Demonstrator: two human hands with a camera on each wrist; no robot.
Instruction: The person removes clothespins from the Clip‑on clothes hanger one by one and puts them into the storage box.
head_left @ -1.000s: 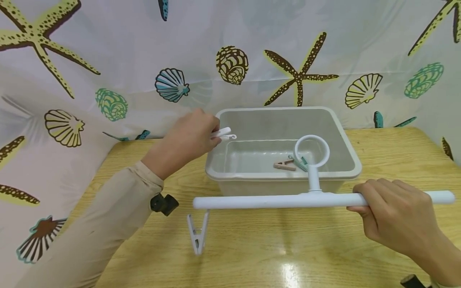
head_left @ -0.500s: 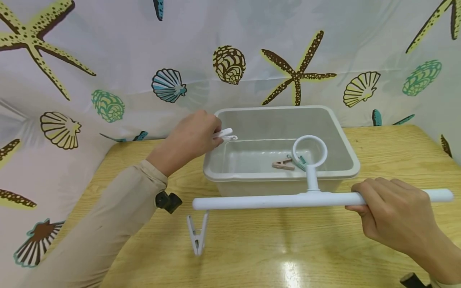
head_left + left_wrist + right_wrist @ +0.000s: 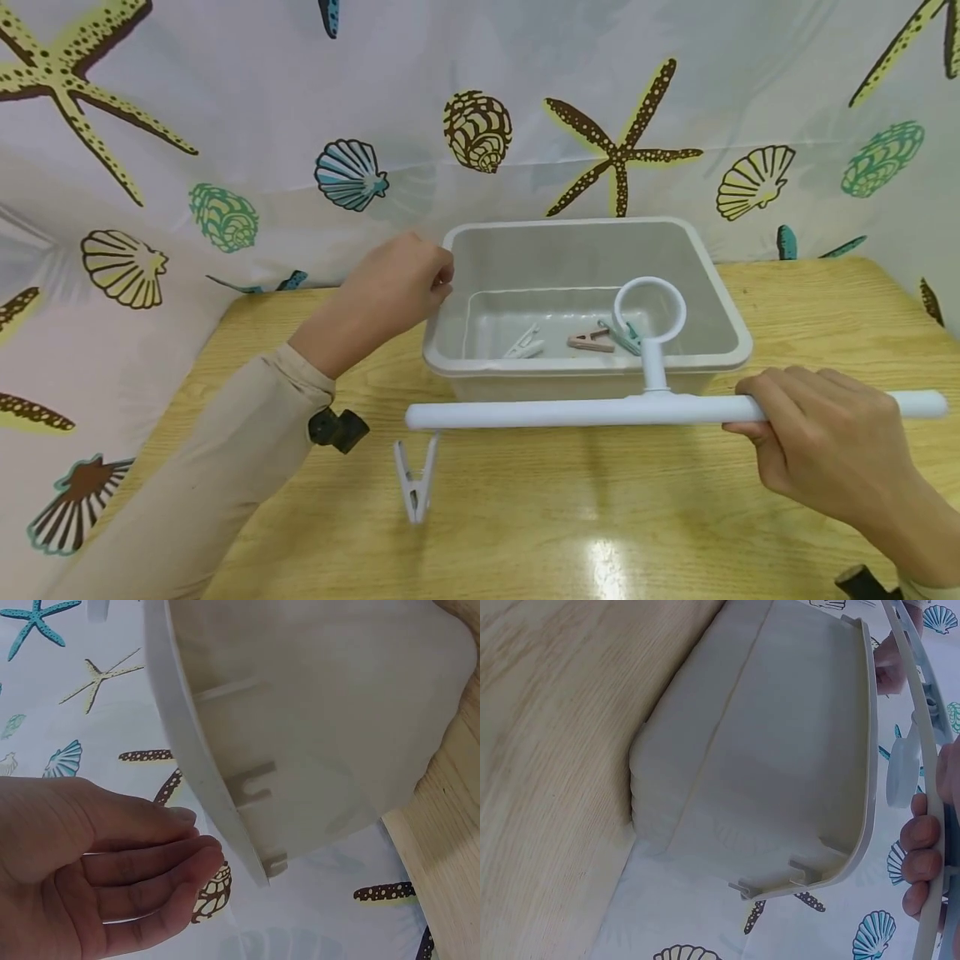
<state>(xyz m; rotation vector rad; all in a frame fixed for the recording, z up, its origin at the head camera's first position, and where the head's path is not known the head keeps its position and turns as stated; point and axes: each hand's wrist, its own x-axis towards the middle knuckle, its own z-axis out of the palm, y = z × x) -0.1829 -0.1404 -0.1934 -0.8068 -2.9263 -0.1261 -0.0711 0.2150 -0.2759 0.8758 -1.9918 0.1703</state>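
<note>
My left hand hovers at the left rim of a pale grey plastic bin, its fingers loosely bent and holding nothing. In the left wrist view, that hand shows thumb and fingertips close together beside the bin's rim. Inside the bin lie a white clothespin, a pink-beige clothespin and a green clothespin. My right hand grips a white hanger, a long bar with a ring hook, held level before the bin. A white clip hangs below its left end.
The bin stands on a yellow wood-grain table. A white curtain printed with shells and starfish rises behind and beside it. The hanger's ring overlaps the bin's front right in the head view.
My left hand has let go of the white clothespin, which now lies on the bin's floor. The right hand and hanger stay nearly where they were.
</note>
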